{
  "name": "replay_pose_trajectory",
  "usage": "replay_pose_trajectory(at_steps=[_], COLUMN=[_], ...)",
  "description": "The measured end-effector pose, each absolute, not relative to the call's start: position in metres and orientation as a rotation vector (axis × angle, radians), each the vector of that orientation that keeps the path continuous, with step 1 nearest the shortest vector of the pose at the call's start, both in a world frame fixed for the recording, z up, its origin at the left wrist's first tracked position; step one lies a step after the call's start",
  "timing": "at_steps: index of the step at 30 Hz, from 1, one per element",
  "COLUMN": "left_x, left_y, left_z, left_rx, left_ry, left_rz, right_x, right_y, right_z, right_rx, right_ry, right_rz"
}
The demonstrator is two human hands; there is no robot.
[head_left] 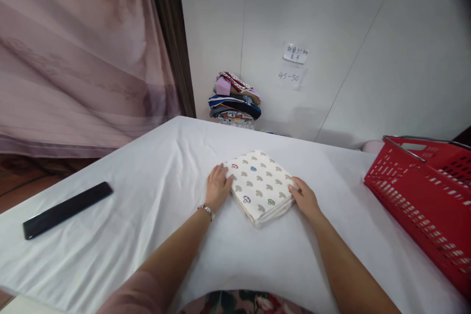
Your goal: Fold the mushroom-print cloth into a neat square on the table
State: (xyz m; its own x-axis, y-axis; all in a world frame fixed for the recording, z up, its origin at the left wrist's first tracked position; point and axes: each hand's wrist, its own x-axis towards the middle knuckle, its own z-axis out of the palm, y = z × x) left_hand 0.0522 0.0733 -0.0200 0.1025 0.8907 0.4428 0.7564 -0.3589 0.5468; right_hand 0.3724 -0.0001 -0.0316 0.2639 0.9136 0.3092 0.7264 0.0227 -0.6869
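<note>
A folded white cloth [259,181] printed with grey and coloured mushrooms lies on the white-covered table [154,216], its layers stacked into a neat square turned cornerwise to me. My left hand [218,185], with a bracelet at the wrist, rests against the cloth's left corner, fingers stretched out and lying on the table and the cloth's edge. At the opposite corner my right hand [304,198] pinches the cloth, thumb on top and the other fingers along its side and partly hidden.
A black flat bar [68,210] lies on the left of the table. To the right stands a red plastic basket [423,201] with a metal handle. Folded fabrics [235,98] are piled beyond the far edge, by a wall with paper notes [292,76]. A pink curtain [81,59] hangs left.
</note>
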Motion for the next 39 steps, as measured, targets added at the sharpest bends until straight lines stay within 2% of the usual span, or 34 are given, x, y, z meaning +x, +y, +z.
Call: replay_pose_trajectory(at_steps=[6,13,20,26,30,34,39], left_x=[0.047,0.051,0.064,0.060,0.051,0.048,0.052], left_y=[0.089,0.122,0.173,0.162,0.121,0.072,0.023], left_z=[-0.024,-0.020,0.003,-0.006,-0.009,-0.007,0.000], left_rx=[1.791,1.621,1.665,1.721,1.930,2.344,2.540], left_ry=[1.793,1.684,1.634,1.653,1.624,1.482,1.304], left_rz=[1.090,1.073,0.999,0.976,1.014,1.008,0.927], right_x=[0.375,0.375,0.365,0.359,0.360,0.360,0.356], right_y=[0.002,0.002,-0.011,-0.016,-0.016,-0.015,-0.020], right_z=[-0.030,-0.023,-0.011,-0.005,-0.003,-0.001,0.013], right_rx=[-1.759,-1.805,-1.749,-1.733,-1.761,-1.815,-1.622], right_ry=[-1.408,-1.378,-1.422,-1.448,-1.573,-1.673,-1.700], right_rz=[0.377,0.433,0.946,0.981,0.898,0.618,0.382])
